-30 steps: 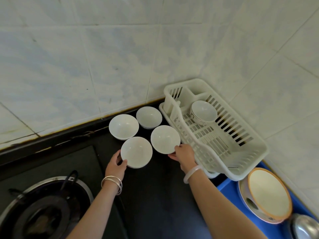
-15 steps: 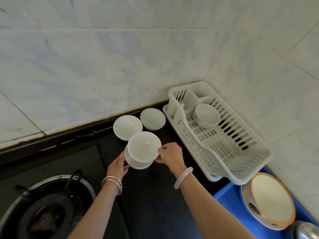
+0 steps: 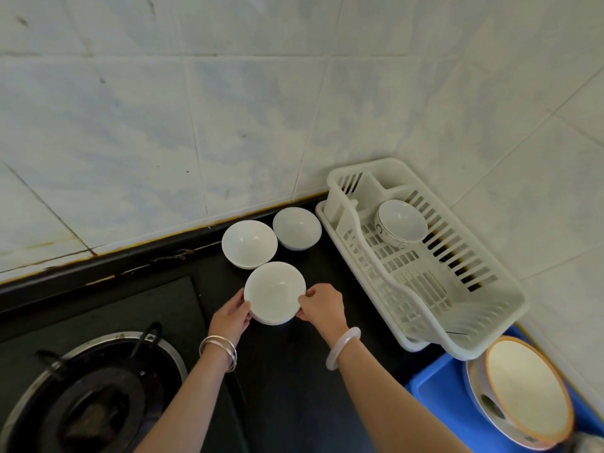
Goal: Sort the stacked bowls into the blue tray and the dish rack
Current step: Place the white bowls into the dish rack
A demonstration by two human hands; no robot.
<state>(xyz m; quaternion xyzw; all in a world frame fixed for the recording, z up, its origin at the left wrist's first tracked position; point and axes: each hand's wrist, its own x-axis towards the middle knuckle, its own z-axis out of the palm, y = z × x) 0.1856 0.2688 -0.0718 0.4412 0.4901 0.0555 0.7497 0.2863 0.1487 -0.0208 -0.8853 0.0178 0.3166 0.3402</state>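
Two white bowls sit nested as a small stack [image 3: 275, 291] on the black counter. My left hand [image 3: 232, 313] grips the stack's left side and my right hand [image 3: 322, 305] grips its right rim. Behind it stand two single white bowls, one [image 3: 249, 242] at the left and one [image 3: 296, 226] at the right, near the wall. The white dish rack [image 3: 464, 308] lies to the right with a patterned bowl [image 3: 402, 223] in its far end. The blue tray [image 3: 438, 395] at the lower right holds large orange-rimmed bowls [image 3: 526, 392].
A gas burner [image 3: 94, 397] with black pan supports fills the lower left. Tiled walls close the back and right sides. A metal object shows at the bottom right corner.
My right hand lifted the bowl at the right and set it into the bowl held by my left hand. Both hands now hold the two-bowl stack.
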